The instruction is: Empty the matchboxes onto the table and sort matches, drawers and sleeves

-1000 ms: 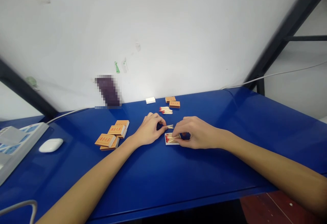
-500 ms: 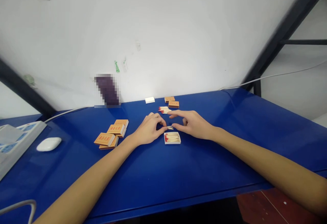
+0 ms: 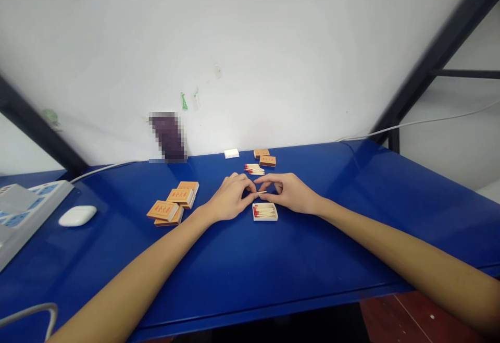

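Observation:
My left hand [image 3: 230,197] rests on the blue table [image 3: 273,259], its fingers pinched on a few matchsticks [image 3: 262,193]. My right hand [image 3: 288,192] meets it from the right, thumb and forefinger closed on the free ends of those same matchsticks. Just in front of both hands lies an open white matchbox tray [image 3: 264,211] filled with red-tipped matches. Behind the hands sits a loose pile of matches [image 3: 253,169].
Several orange matchboxes [image 3: 174,203] lie stacked at the left, two more [image 3: 265,157] at the back beside a white tray [image 3: 231,153]. A white earbud case [image 3: 77,215] and a power strip [image 3: 23,212] sit far left. A black frame post [image 3: 425,66] rises at right.
My right hand has lifted off the open tray and moved up to the matchsticks held by my left hand, pinching their ends. The left hand has barely shifted.

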Demonstrator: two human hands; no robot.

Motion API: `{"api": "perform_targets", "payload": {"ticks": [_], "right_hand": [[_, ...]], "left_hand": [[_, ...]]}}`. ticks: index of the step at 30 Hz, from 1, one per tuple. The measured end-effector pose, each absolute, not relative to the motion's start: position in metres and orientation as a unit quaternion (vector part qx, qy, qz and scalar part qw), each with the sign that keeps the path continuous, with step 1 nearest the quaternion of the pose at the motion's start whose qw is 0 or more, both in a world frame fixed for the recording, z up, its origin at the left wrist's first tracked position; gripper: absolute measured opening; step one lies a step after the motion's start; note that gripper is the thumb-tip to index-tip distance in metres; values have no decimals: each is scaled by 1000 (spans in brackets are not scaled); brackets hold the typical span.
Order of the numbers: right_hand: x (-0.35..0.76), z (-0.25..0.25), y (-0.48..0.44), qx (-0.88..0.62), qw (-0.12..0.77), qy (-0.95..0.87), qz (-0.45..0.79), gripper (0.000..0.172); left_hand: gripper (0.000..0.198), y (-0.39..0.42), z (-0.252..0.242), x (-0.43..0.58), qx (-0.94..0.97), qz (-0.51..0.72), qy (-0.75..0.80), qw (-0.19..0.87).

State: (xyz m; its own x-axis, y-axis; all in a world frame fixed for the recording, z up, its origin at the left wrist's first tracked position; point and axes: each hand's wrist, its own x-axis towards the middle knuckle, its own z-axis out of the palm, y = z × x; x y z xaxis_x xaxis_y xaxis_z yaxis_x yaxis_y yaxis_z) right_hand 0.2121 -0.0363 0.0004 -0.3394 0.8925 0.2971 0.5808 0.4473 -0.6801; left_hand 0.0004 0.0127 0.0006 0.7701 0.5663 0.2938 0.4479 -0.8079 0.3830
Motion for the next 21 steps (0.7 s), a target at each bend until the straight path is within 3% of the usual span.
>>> {"api": "perform_targets", "payload": {"ticks": [11, 21], "right_hand": [[209, -1, -37, -478, 343, -783, 201, 17], [209, -5, -37, -480, 373, -773, 183, 22]], "left_hand": [[21, 13, 1, 2, 931, 189, 281, 137], [19, 13, 1, 2, 930, 196, 282, 128]]}}
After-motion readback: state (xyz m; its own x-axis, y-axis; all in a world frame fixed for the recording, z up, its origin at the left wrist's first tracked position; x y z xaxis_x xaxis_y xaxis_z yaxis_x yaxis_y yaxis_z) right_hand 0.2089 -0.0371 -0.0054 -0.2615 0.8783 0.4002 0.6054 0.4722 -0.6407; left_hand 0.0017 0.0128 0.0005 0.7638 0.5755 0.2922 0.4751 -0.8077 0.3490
